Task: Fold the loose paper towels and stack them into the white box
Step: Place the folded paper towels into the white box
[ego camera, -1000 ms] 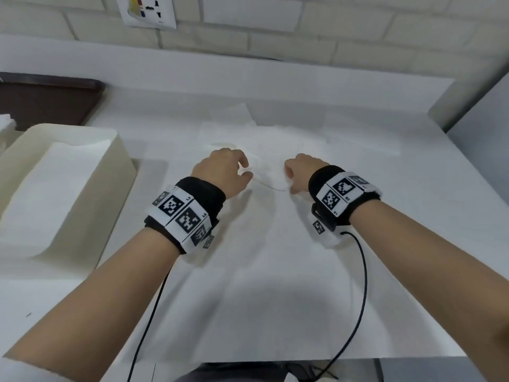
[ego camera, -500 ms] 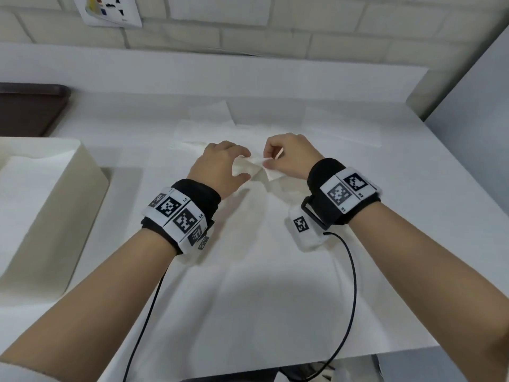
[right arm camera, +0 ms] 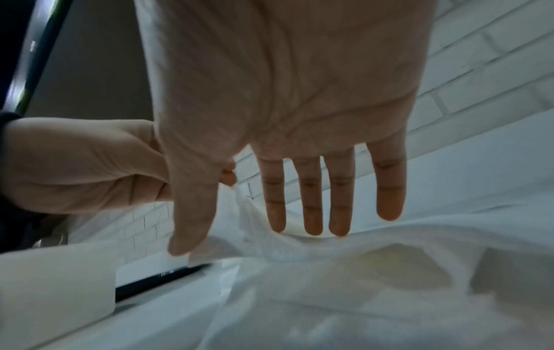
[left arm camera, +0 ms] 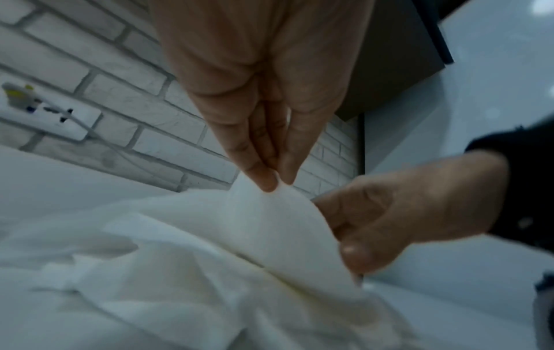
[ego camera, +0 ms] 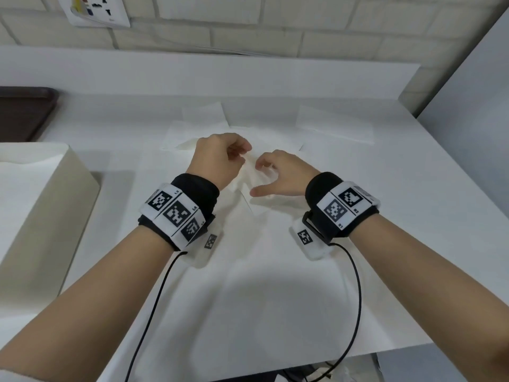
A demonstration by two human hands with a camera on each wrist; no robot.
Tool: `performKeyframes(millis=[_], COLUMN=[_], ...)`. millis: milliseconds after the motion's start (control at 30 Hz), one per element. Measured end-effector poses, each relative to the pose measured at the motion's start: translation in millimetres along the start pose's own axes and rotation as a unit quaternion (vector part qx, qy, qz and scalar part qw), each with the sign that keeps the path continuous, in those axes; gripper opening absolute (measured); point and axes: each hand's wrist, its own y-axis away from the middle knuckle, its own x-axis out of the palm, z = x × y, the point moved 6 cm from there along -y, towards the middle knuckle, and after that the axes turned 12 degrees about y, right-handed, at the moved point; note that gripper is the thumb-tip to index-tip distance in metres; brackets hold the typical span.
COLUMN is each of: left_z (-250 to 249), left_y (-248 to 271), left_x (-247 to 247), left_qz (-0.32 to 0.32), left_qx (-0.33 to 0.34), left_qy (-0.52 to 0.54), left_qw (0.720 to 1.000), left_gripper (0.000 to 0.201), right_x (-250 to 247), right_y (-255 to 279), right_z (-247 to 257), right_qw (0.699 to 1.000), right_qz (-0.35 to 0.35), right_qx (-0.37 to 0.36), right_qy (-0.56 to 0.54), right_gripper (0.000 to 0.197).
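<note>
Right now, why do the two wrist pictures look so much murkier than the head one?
Head view: bright, even light, soft shadow of the arms on the table. Left wrist view: dim, bluish, the paper towel blurred. Right wrist view: the right hand dark against the light; brick lines curved by the lens.

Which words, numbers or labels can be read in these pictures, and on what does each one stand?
"L3", "L4": left black-and-white marker wristband, seemingly.
"R1", "R2": right black-and-white marker wristband, seemingly.
White wall socket plate: print too blurred to read.
</note>
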Motion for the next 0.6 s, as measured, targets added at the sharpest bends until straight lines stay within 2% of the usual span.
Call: performKeyframes(millis=[67, 167, 267, 300, 367, 467, 533, 600], left_z=[-5.8, -11.4, -15.4, -16.5, -17.2, -13.1, -8.2, -4.2], left_y=[0.3, -0.9, -3.7, -4.6, -4.9, -4.2, -4.4, -4.2], left_x=[-3.4, -8.2, -15.9, -18.9, -25.0, -30.3, -27.7, -22.1], left_qz=[-0.02, -0.035, -0.049, -0.056, -0.078, -0.106, -0.097, -0.072], left_qx=[-0.002, -0.011, -0.009, -0.004, 0.014, 0.027, 0.003, -0.039], left_qy=[0.055, 0.153, 0.224, 0.236, 0.219, 0.132, 0.122, 0.155], left_qw=[0.998, 0.988, 0.973, 0.97, 0.972, 0.985, 0.988, 0.984], left_gripper=[0.029, 0.038, 0.039, 0.038, 0.036, 0.053, 0.066, 0.065], right_x=[-5.4, -14.9, -28.0, -33.1, -42.8, -56.7, -64.0, -71.6], right_y=[3.2, 8.7, 13.3, 14.6, 17.2, 21.6, 22.1, 23.3], right_z=[4.9, 11.9, 13.0, 10.4, 4.4, -0.9, -4.4, -6.2], right_qw=[0.999, 0.997, 0.986, 0.981, 0.966, 0.938, 0.917, 0.892], right_qz=[-0.023, -0.069, -0.16, -0.194, -0.246, -0.279, -0.295, -0.32], right_qx=[-0.009, -0.019, -0.009, -0.002, 0.003, -0.006, -0.013, -0.017], right_qy=[-0.031, 0.038, 0.05, 0.013, -0.085, -0.208, -0.269, -0.319], right_gripper=[0.065, 0.065, 0.036, 0.027, 0.024, 0.026, 0.028, 0.032])
